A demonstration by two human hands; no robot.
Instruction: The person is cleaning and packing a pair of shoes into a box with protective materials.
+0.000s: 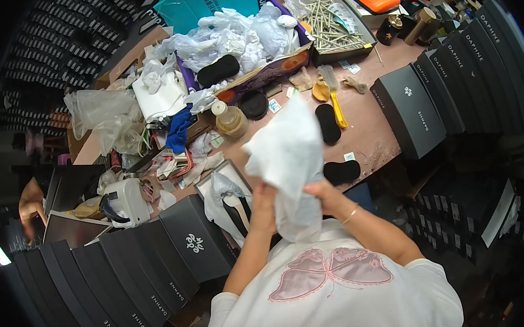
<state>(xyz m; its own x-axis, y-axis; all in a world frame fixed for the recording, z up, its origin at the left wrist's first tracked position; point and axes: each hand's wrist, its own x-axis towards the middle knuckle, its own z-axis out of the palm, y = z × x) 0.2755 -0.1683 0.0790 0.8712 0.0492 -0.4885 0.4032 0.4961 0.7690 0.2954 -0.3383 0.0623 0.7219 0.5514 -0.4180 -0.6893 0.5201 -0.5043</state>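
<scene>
Both my hands hold up a crumpled sheet of white tissue paper in front of my chest. My left hand grips its lower left part. My right hand, with a thin bracelet at the wrist, grips its lower right part. Just left of my hands stands an open black shoe box lined with white paper, with a dark shoe inside. Two black shoe inserts lie on the brown table behind the paper.
Closed black boxes stand in a row at the lower left and along the right. A heap of white plastic bags, a small bottle, a yellow brush and a box of sticks crowd the table. Another person's hand shows far left.
</scene>
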